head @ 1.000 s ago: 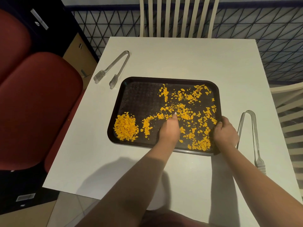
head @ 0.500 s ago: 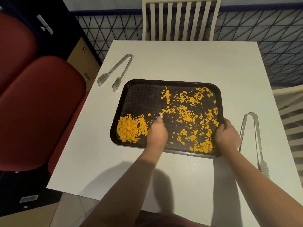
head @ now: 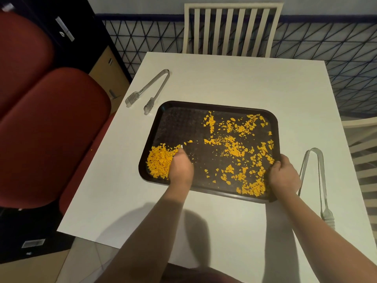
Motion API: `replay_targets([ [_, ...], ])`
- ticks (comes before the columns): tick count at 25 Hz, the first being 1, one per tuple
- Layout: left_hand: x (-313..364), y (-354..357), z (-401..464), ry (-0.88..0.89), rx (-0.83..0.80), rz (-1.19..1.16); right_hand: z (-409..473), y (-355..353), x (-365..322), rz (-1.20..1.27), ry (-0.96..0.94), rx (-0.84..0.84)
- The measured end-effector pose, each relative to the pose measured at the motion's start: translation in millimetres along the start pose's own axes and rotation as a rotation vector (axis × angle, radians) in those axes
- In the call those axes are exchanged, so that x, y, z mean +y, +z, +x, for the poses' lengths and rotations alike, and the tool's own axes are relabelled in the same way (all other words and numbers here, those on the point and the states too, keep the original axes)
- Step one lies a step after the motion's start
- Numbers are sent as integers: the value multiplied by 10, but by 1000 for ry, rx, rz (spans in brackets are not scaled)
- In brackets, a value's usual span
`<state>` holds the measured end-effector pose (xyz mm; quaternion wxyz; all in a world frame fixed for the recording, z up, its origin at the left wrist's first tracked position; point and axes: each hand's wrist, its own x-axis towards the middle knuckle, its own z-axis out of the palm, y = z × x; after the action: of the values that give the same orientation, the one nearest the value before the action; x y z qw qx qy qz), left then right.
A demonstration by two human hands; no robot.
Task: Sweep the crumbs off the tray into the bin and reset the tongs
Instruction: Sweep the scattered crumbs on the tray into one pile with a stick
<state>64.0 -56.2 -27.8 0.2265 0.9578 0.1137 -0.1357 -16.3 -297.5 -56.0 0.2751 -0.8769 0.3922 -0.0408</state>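
White desk [head: 234, 82] fills the view, with a dark tray [head: 175, 115] sitting in the middle of it. Orange crumbs [head: 234, 148] lie scattered over the tray's right half, and there's a thick pile of crumbs [head: 159, 162] in its near left corner. One pair of tongs [head: 150, 90] lies on the desk just off the tray's far left corner, a second pair of tongs [head: 318, 180] just right of the tray. The left hand [head: 180, 168] is down on the tray floor, edge-on against that pile, fingers together; how far they are curled, I can't tell from behind. The right hand [head: 283, 176] grips the tray's near right corner, fingers curled over the rim.
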Motion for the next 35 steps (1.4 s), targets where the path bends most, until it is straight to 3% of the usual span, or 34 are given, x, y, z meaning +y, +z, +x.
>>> replay_targets([
  [2,13,-28,-2,3,8,-46,4,1,1,-2,4,-1],
  [6,464,104,-51,270,-63,29,0,2,3,-6,4,1],
  [9,805,202,-57,370,-136,80,3,7,8,-18,15,1],
  [13,831,235,-6,273,-173,114,7,12,3,-24,15,4],
  [22,106,27,157,-27,4,-54,5,11,9,-8,16,3],
  [24,157,47,126,5,-3,-107,9,9,11,-5,24,-5],
  [29,597,258,-82,277,-128,37,7,3,0,-11,25,-6],
  [35,241,140,55,81,-54,81,8,0,-6,-12,24,-7],
])
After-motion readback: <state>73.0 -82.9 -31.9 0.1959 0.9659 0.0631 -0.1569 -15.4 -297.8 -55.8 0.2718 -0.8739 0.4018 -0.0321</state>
